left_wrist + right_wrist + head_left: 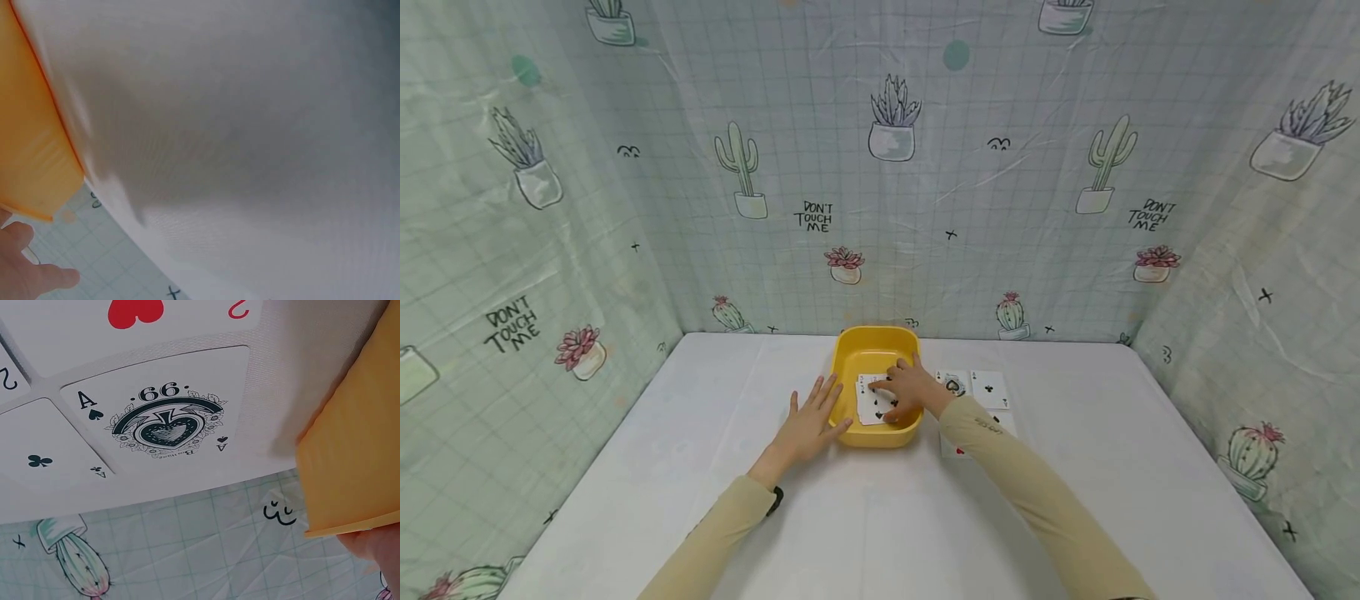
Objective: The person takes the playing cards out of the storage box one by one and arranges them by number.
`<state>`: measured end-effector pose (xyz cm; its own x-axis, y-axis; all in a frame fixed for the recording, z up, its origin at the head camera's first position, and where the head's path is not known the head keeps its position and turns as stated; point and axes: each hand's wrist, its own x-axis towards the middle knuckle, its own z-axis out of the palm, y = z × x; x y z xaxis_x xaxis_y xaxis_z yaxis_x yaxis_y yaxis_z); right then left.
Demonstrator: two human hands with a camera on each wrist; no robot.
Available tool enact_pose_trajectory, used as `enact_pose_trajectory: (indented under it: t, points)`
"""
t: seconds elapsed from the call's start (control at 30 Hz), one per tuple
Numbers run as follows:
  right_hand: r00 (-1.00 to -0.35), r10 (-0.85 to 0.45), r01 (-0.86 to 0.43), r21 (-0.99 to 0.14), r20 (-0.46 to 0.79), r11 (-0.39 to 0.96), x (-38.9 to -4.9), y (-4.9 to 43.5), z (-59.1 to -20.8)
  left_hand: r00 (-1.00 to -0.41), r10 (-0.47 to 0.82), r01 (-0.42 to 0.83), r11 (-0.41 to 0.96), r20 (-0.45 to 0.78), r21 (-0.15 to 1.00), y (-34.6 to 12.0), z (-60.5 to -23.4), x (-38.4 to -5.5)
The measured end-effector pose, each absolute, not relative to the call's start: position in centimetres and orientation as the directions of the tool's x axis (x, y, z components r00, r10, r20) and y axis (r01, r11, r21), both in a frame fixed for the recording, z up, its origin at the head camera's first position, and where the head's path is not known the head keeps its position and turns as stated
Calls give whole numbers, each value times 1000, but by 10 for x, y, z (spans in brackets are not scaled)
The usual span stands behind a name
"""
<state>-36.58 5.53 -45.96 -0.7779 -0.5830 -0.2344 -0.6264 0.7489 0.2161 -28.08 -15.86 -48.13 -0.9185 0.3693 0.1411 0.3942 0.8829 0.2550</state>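
A yellow plastic bin (871,339) stands at the far middle of the table with playing cards (868,408) lying face up inside. My left hand (807,427) rests against the bin's left rim, fingers spread. Over the bin's right side reaches my right hand (912,387), its thumb and forefinger spread apart over the cards. One of its fingers lies by the right rim. Whether it has lifted a card cannot be made out. Just right of the bin lie an ace of spades (169,419), an ace of clubs (44,447) and a two of hearts (144,331).
Another card marked 2 (9,378) lies beside the two of hearts, partly under my right sleeve in the head view. The white table (715,392) is bounded by a cactus-print cloth (925,242) at the back and sides.
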Motion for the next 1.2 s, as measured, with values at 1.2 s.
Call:
enact_pose_trajectory:
  t: [1.2]
  points:
    - [-766, -619, -643, 170, -177, 747, -368, 54, -459, -917, 373, 398, 878, 140, 267, -158, -480, -281]
